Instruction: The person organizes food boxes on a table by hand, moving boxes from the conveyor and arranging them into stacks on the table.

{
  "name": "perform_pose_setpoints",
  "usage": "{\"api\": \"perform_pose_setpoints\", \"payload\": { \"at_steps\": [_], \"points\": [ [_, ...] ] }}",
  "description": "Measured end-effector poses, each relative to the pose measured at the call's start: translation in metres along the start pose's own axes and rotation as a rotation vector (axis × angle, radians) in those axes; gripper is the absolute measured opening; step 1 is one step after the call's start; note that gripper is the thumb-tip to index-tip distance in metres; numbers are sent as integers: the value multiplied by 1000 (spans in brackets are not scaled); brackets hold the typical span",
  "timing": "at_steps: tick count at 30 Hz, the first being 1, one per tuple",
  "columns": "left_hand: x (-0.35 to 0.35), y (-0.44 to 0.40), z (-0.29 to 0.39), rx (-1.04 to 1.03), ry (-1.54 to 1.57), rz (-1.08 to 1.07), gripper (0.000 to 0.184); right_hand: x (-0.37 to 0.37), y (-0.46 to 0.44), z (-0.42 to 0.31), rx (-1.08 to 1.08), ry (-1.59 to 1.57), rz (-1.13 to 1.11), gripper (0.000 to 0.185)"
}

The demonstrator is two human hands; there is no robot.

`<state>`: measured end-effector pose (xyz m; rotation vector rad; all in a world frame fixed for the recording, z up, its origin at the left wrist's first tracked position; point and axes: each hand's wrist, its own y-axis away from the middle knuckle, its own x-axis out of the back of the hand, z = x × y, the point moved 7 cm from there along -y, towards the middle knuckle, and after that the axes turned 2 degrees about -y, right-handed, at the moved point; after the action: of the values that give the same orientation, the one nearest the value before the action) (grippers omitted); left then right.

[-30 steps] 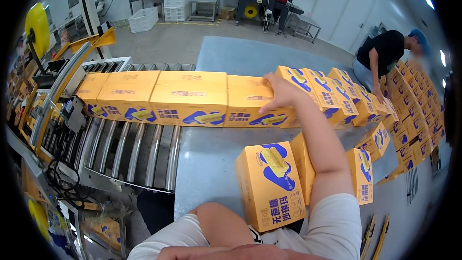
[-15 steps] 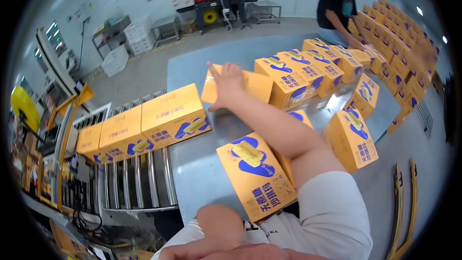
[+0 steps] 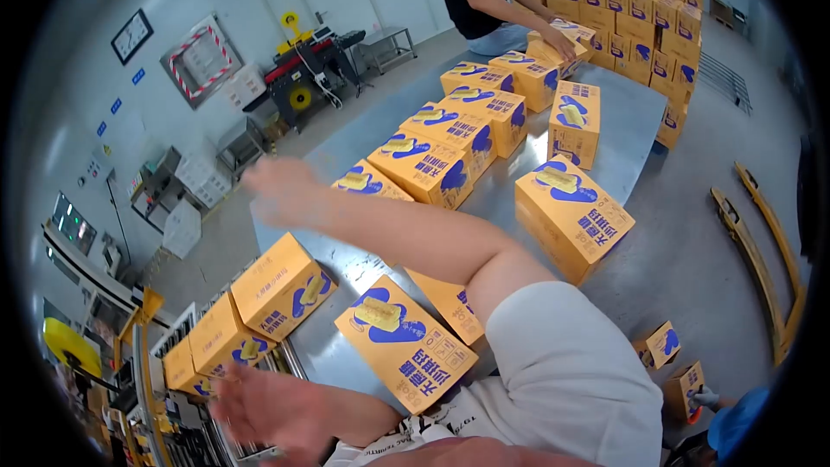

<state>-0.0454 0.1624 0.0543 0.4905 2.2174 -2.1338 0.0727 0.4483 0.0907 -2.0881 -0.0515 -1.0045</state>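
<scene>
My right hand (image 3: 284, 192) is in the air past the table's left part, blurred by motion, with no box seen in it. Its forearm crosses in front of a yellow carton (image 3: 370, 180) at the near end of a row. Low on the left, my left hand (image 3: 272, 411) is partly blurred, its fingers apart and nothing in them. It is close to the yellow cartons lined up on the roller conveyor, the nearest being a carton (image 3: 281, 285) at the table edge. Beside my lap stands a large yellow carton (image 3: 406, 342), with another carton (image 3: 450, 303) partly behind my arm.
Across the metal table (image 3: 346, 251), a person (image 3: 484, 0) in a black shirt handles cartons at the row's far end. Two cartons stand apart, one at right (image 3: 571, 216). Stacked cartons (image 3: 622, 17) rise behind. A pallet-jack-like yellow fork (image 3: 752, 268) lies on the floor.
My right hand has let go of the carton it was touching and lifted away. My left hand has come into view low on the left. The view has turned and tilted to the right.
</scene>
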Motion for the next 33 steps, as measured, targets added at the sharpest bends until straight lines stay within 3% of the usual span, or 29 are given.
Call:
{"api": "perform_pose_setpoints", "payload": {
  "at_steps": [1, 2, 3, 4, 5, 6, 8, 10, 11, 13, 14, 16, 18, 20, 23, 24, 27, 30, 33],
  "points": [
    [16, 0, -13, 45, -110, 47, 71, 1, 9, -32, 76, 14, -108, 28],
    [31, 1, -25, 95, -218, 88, 67, -14, 31, -65, 136, 171, -482, 30],
    [46, 6, -39, 149, -332, 133, 64, -5, 77, -96, 339, 200, -638, 31],
    [46, 11, -57, 154, -377, 70, 54, -38, 120, -100, 401, 129, -717, 32],
    [47, 16, -75, 160, -422, 2, 45, -23, 169, -110, 464, 285, -853, 30],
    [67, 23, -102, 283, -647, -157, 46, -41, 213, -104, 553, 393, -820, 28],
    [75, 34, -132, 470, -973, -399, 44, 14, 261, -82, 356, 392, -930, 32],
    [60, 36, -151, 592, -1180, -578, 35, 76, 280, -44, -7, 310, -757, 39],
    [69, 42, -147, 576, -1183, -619, 32, 114, 289, -16, -344, 157, -750, 45],
    [99, 76, -134, 835, -829, -331, 38, 185, 324, 44, -522, 410, -354, 62],
    [107, 96, -129, 953, -643, -185, 42, 213, 336, 78, -739, 593, -405, 74],
    [95, 143, -104, 1148, -623, -133, 59, 248, 355, 180, -931, 573, -418, 74],
    [81, 191, -80, 1237, -420, -58, 71, 274, 346, 252, -912, 656, -342, 77],
    [58, 224, -68, 1270, -67, 39, 83, 282, 326, 304, -874, 664, -407, 79],
    [25, 238, -43, 1427, -110, 113, 89, 259, 312, 366, -750, 707, -351, 82],
    [20, 237, -40, 1435, -43, 168, 89, 260, 309, 377, -701, 729, -297, 83],
    [8, 238, -43, 1473, 133, 298, 90, 270, 339, 356, -922, 766, -483, 83],
    [-26, 218, -45, 1450, 248, 304, 89, 276, 362, 360, -888, 733, -472, 82],
    [-9, 256, -57, 1538, 351, 361, 84, 293, 398, 325, -719, 721, -357, 79]
  ]
}}
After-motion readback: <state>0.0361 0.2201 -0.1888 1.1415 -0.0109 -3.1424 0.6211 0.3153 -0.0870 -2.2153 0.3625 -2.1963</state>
